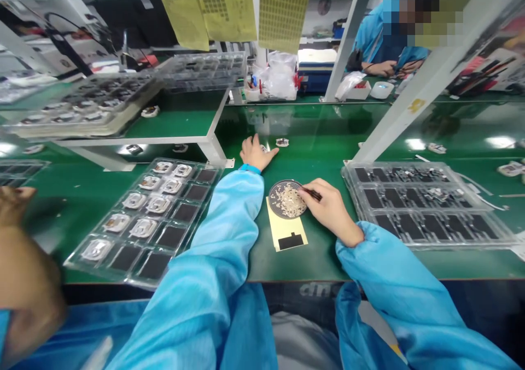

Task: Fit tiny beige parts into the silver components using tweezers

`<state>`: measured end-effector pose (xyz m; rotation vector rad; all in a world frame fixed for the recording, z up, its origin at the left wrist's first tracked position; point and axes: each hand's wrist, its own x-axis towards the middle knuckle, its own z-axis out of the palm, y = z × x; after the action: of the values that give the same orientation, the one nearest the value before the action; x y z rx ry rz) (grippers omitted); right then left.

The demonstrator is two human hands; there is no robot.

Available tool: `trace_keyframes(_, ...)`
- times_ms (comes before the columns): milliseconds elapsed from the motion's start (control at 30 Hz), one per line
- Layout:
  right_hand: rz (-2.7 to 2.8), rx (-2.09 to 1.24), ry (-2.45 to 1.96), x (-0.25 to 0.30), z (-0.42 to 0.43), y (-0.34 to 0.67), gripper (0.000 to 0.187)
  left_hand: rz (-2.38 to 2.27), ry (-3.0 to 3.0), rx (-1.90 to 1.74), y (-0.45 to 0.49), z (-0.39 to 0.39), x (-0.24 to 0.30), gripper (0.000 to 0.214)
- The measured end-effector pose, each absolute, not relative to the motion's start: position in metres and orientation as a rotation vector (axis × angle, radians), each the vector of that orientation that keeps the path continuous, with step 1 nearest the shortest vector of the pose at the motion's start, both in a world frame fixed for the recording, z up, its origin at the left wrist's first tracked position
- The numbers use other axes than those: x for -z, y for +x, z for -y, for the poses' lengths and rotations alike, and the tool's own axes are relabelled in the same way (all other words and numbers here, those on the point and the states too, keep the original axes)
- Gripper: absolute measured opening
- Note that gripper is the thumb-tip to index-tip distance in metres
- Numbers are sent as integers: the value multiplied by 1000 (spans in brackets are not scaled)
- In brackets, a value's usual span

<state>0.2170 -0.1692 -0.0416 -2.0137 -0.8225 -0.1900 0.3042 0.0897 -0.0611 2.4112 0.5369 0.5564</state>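
My left hand reaches out over the bench with its fingers spread, and a small white part shows partly behind it, between thumb and fingers. Just beyond lies another small white device part. My right hand is closed around dark tweezers, their tips over a round dark dish. Many tiny pale pieces are heaped in the dish. Under it is a yellow sheet with a black strip near its lower edge.
A clear tray at left carries several white parts; stacked trays at right hold small dark and metal pieces. A white-legged shelf and a slanted post flank the work area. Another person's arm intrudes at far left.
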Motion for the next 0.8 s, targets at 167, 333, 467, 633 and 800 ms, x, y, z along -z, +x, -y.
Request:
trace_keyframes(167, 775, 245, -1945, 26, 175, 209, 29, -495, 2246, -566, 281, -110, 72, 42)
trace_keyframes(333, 555, -354, -1763, 38, 190, 195, 32, -345, 1747, -603, 218, -62, 44, 47)
trace_keyframes(467, 651, -435, -1781, 49, 197, 188, 28, -154, 1255, -186, 140, -26, 22, 64)
trace_keyframes(633, 758, -371, -1848, 51, 197, 190, 22, -103, 1229, 267, 78, -15, 28, 55)
trace_keyframes(800, 774, -361, -1866, 53, 199, 191, 22, -170, 1467, 193, 68, -6, 50, 31)
